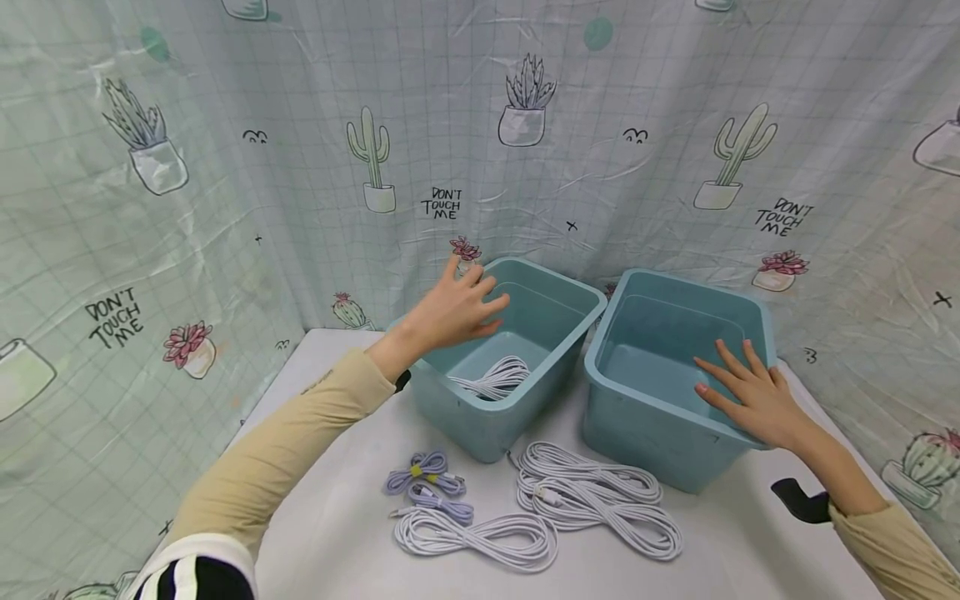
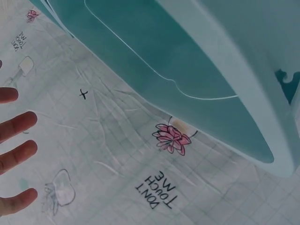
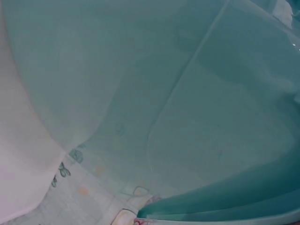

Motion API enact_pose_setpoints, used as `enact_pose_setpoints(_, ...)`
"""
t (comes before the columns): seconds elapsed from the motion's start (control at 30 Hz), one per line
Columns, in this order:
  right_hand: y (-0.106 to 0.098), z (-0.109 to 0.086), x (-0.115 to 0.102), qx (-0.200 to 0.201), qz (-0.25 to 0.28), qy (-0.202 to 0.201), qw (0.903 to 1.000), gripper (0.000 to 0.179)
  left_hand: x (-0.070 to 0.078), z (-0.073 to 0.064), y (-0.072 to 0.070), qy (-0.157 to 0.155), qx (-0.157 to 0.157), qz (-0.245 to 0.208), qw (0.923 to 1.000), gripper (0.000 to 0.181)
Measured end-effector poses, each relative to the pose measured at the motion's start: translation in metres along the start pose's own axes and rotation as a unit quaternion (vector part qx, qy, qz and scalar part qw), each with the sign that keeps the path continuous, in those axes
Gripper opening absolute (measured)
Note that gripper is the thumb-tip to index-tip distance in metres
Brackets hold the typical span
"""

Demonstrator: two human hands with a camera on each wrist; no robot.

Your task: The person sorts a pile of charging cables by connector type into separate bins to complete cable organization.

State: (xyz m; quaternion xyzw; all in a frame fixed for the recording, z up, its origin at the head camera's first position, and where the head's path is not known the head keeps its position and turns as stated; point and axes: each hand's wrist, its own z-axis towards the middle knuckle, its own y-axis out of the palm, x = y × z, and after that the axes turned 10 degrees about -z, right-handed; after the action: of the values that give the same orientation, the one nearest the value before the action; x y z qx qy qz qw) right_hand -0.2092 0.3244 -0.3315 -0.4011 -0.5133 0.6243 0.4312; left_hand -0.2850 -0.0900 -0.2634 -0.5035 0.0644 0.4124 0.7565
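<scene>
My left hand (image 1: 459,307) hangs over the left blue-green bin (image 1: 459,423) with its fingers spread, holding nothing. In the left wrist view, only fingertips (image 2: 21,127) of that hand show, beside the bin. A bundle of white cable (image 1: 501,379) lies inside the left bin. My right hand (image 1: 763,404) is over the near right rim of the right blue-green bin (image 1: 648,433), fingers spread and nothing held; whether it touches the rim I cannot tell. The right bin's visible inside holds no cable. The right wrist view shows blurred bin wall (image 3: 187,131) and no hand.
On the white table (image 1: 330,500), in front of the bins, lie coiled white cables: one coil (image 1: 495,523) nearer the left and a larger pile (image 1: 577,479) to its right. Small pale purple cable bundles (image 1: 426,475) sit left of them. A cactus-print curtain (image 1: 465,125) stands behind.
</scene>
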Motion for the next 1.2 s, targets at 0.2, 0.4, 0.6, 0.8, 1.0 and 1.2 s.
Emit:
enact_pose_setpoints(0.2, -0.001, 0.0, 0.001, -0.008, -0.006, -0.002, 0.9999, 0.059, 0.006, -0.003, -0.004, 0.006, 0.009, -0.013, 0.9999, 0.027)
enact_pose_setpoints(0.4, -0.001, 0.002, 0.001, -0.02, -0.019, -0.003, 0.9996, 0.06, 0.014, -0.009, -0.01, 0.021, 0.023, -0.02, 0.9993, 0.026)
enact_pose_setpoints(0.6, 0.0, 0.001, 0.003, -0.027, -0.029, -0.004, 0.9992, 0.061, 0.028, -0.015, -0.016, 0.042, 0.023, -0.044, 0.9979, 0.025)
enact_pose_setpoints(0.8, 0.001, 0.001, 0.005, -0.023, -0.035, -0.006, 0.9991, 0.061, 0.04, -0.019, -0.021, 0.064, 0.035, -0.044, 0.9964, 0.022)
enact_pose_setpoints(1.0, 0.002, 0.0, 0.005, -0.019, -0.04, -0.006, 0.999, 0.061, 0.056, -0.023, -0.024, 0.087, 0.057, -0.046, 0.9935, 0.021)
enact_pose_setpoints(1.2, 0.002, 0.001, 0.005, -0.019, -0.04, -0.004, 0.999, 0.061, 0.072, -0.027, -0.024, 0.113, 0.068, -0.046, 0.9901, 0.021)
